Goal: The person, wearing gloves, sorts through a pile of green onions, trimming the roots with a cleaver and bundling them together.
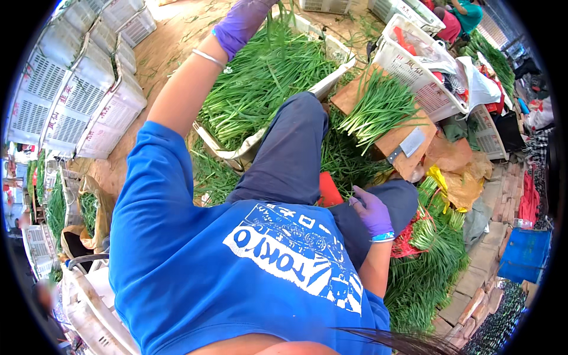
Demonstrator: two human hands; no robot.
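Note:
My left hand (241, 22), in a purple glove with a silver bangle on the wrist, reaches far forward into a heap of long green chives (266, 83) lying in a white crate (236, 155). Its fingers are buried among the stalks, so its grip is hidden. My right hand (371, 210), also gloved in purple, rests loosely on my right thigh with nothing in it. A red flat object (329, 189) lies just to its left, between my dark trouser legs.
A wooden chopping board (386, 145) ahead right carries a chive bundle (378, 106) and a cleaver (408, 144). More chives (432, 266) lie at lower right. White crates (77, 89) are stacked at left. A white basket (414, 68) and another person (467, 12) are at upper right.

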